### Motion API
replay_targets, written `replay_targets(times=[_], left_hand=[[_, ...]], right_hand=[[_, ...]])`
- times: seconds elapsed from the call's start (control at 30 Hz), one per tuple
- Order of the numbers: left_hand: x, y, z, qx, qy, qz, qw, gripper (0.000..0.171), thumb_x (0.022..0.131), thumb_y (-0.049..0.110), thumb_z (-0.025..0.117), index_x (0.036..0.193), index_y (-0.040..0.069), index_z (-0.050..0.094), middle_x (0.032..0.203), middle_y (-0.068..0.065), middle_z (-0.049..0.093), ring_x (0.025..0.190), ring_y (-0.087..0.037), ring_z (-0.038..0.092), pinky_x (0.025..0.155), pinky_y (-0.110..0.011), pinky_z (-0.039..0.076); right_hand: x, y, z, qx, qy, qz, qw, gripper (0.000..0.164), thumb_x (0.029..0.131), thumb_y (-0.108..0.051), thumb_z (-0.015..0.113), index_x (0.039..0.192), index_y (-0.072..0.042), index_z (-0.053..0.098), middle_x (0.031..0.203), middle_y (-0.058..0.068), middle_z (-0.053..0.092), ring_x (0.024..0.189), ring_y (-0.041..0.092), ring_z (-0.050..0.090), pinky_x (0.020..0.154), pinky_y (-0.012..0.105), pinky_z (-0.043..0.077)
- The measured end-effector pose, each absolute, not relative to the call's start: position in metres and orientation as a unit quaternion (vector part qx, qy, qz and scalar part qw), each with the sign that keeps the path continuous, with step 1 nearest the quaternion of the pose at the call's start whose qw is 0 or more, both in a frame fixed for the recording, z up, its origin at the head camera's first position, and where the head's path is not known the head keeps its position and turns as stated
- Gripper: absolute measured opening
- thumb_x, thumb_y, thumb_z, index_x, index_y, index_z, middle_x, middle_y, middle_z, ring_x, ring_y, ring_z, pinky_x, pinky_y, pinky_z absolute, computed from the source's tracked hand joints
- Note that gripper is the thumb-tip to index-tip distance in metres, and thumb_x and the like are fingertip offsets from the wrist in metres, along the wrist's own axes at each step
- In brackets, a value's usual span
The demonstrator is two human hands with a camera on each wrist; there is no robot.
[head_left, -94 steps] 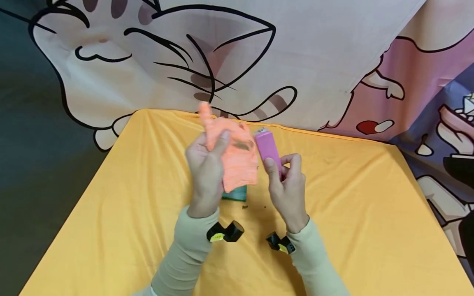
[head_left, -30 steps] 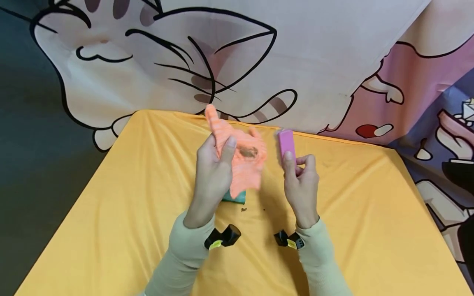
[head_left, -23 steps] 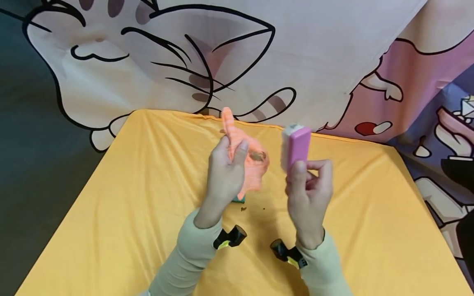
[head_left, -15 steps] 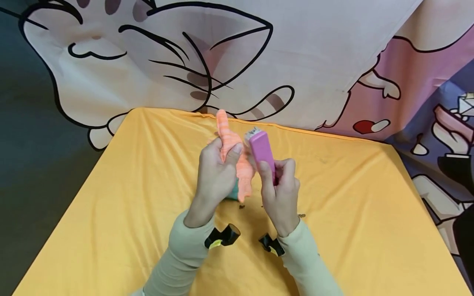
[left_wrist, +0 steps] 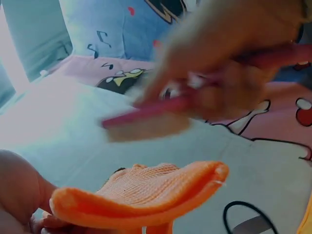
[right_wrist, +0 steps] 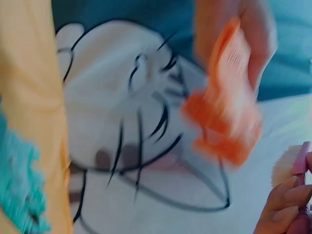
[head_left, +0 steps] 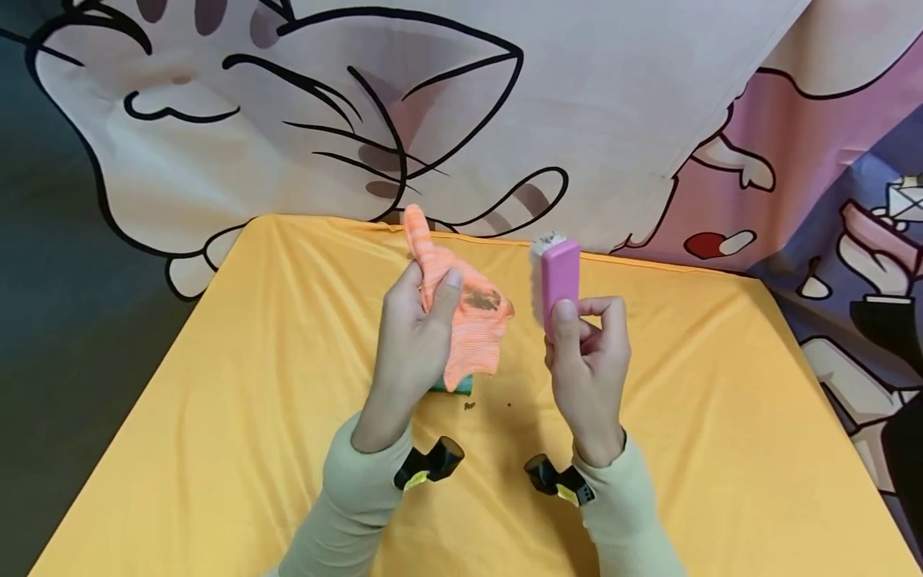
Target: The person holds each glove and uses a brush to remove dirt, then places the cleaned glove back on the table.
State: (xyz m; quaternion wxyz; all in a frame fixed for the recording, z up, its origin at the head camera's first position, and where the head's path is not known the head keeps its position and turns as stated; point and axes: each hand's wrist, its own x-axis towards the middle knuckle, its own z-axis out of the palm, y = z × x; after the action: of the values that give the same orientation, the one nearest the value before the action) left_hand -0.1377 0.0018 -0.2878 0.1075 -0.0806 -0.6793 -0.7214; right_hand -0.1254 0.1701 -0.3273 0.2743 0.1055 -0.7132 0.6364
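In the head view my left hand (head_left: 414, 344) pinches an orange knitted glove (head_left: 476, 344) between thumb and fingers, one glove finger pointing up. A dark brown stain (head_left: 481, 299) marks the knit. To its right, my right hand (head_left: 591, 361) grips a pink scrubbing brush (head_left: 560, 276) upright, its pale bristles turned toward the glove and apart from it. The left wrist view shows the brush (left_wrist: 146, 117) blurred above the glove's open cuff (left_wrist: 141, 214). In the right wrist view the glove (right_wrist: 229, 112) is blurred too.
A teal cloth (head_left: 461, 386), fuzzy in the right wrist view, lies on the yellow tablecloth (head_left: 685, 401), mostly hidden by the glove. Small brown crumbs (head_left: 469, 405) are scattered nearby. Behind the table hangs a white sheet (head_left: 613, 96) with a cartoon cat.
Half a second ago the brush was against the glove; it has moved right and away. The glove has turned from edge-on to show its stained side, shifting slightly left.
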Motion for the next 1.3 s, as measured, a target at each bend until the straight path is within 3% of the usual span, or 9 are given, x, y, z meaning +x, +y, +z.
replay_targets(times=[0.17, 0.27, 0.4, 0.53, 0.7, 0.8, 0.93, 1.13, 1.3], left_hand=[[-0.138, 0.006, -0.288, -0.089, -0.626, -0.774, 0.036, 0.017, 0.091, 0.014, 0.056, 0.102, 0.002, 0.052, 0.080, -0.016, 0.063, 0.066, -0.022, 0.064, 0.059, -0.036, 0.053], [-0.137, 0.007, -0.288, -0.095, -0.602, -0.792, -0.020, 0.029, 0.084, 0.007, 0.065, 0.108, 0.004, 0.049, 0.090, -0.015, 0.064, 0.075, -0.025, 0.065, 0.066, -0.039, 0.054], [-0.138, 0.007, -0.288, -0.105, -0.591, -0.798, -0.049, 0.049, 0.076, -0.004, 0.069, 0.116, 0.005, 0.044, 0.097, -0.019, 0.063, 0.081, -0.028, 0.066, 0.069, -0.041, 0.055], [-0.139, 0.008, -0.289, -0.088, -0.607, -0.789, -0.052, 0.052, 0.075, -0.002, 0.070, 0.117, 0.008, 0.041, 0.091, -0.020, 0.065, 0.076, -0.028, 0.067, 0.065, -0.041, 0.055], [-0.137, 0.009, -0.288, -0.076, -0.641, -0.762, -0.049, 0.049, 0.073, 0.000, 0.071, 0.114, 0.010, 0.046, 0.089, -0.015, 0.066, 0.074, -0.025, 0.067, 0.065, -0.038, 0.055], [-0.136, 0.011, -0.288, -0.078, -0.669, -0.737, -0.067, 0.045, 0.073, -0.003, 0.070, 0.111, 0.009, 0.050, 0.093, -0.010, 0.066, 0.077, -0.022, 0.067, 0.067, -0.035, 0.055], [-0.136, 0.014, -0.287, -0.068, -0.691, -0.710, -0.115, 0.041, 0.073, -0.003, 0.070, 0.108, 0.009, 0.051, 0.090, -0.009, 0.066, 0.074, -0.020, 0.067, 0.064, -0.033, 0.055], [-0.138, 0.014, -0.288, -0.047, -0.699, -0.701, -0.137, 0.043, 0.074, 0.000, 0.070, 0.109, 0.011, 0.050, 0.088, -0.008, 0.067, 0.072, -0.020, 0.067, 0.063, -0.034, 0.055], [-0.139, 0.013, -0.289, -0.063, -0.680, -0.717, -0.136, 0.045, 0.074, -0.001, 0.070, 0.112, 0.009, 0.050, 0.091, -0.011, 0.067, 0.074, -0.022, 0.067, 0.065, -0.035, 0.055]], right_hand=[[-0.114, 0.161, -0.319, 0.135, -0.686, 0.671, 0.245, 0.005, 0.094, -0.007, 0.049, 0.093, -0.007, 0.044, 0.046, 0.008, 0.044, 0.037, 0.012, 0.038, 0.031, 0.024, 0.029], [-0.114, 0.159, -0.320, 0.126, -0.685, 0.681, 0.227, 0.006, 0.095, -0.008, 0.047, 0.094, -0.004, 0.042, 0.046, 0.008, 0.043, 0.032, 0.013, 0.035, 0.026, 0.024, 0.025], [-0.114, 0.159, -0.320, 0.113, -0.687, 0.683, 0.220, 0.007, 0.096, -0.010, 0.045, 0.095, -0.004, 0.042, 0.045, 0.009, 0.042, 0.027, 0.013, 0.032, 0.021, 0.026, 0.021], [-0.113, 0.158, -0.320, 0.139, -0.691, 0.661, 0.257, 0.010, 0.094, -0.008, 0.048, 0.094, -0.001, 0.042, 0.045, 0.008, 0.044, 0.031, 0.012, 0.036, 0.027, 0.023, 0.027], [-0.113, 0.158, -0.320, 0.189, -0.753, 0.545, 0.318, 0.030, 0.092, -0.020, 0.056, 0.091, 0.007, 0.042, 0.046, -0.001, 0.043, 0.035, 0.006, 0.034, 0.033, 0.017, 0.026], [-0.118, 0.161, -0.322, 0.159, -0.793, 0.480, 0.338, 0.033, 0.090, -0.024, 0.058, 0.091, 0.005, 0.044, 0.046, -0.004, 0.040, 0.034, 0.004, 0.032, 0.032, 0.017, 0.024], [-0.129, 0.172, -0.325, 0.088, -0.813, 0.465, 0.338, 0.026, 0.090, -0.017, 0.059, 0.092, 0.004, 0.044, 0.044, -0.002, 0.038, 0.032, 0.005, 0.032, 0.031, 0.018, 0.023], [-0.128, 0.187, -0.319, 0.074, -0.754, 0.595, 0.268, 0.013, 0.093, -0.016, 0.053, 0.093, -0.007, 0.044, 0.043, 0.004, 0.042, 0.032, 0.009, 0.035, 0.030, 0.022, 0.027], [-0.120, 0.179, -0.317, 0.186, -0.760, 0.587, 0.208, 0.014, 0.093, -0.009, 0.052, 0.094, 0.003, 0.043, 0.045, 0.001, 0.045, 0.034, 0.008, 0.038, 0.031, 0.021, 0.031]])
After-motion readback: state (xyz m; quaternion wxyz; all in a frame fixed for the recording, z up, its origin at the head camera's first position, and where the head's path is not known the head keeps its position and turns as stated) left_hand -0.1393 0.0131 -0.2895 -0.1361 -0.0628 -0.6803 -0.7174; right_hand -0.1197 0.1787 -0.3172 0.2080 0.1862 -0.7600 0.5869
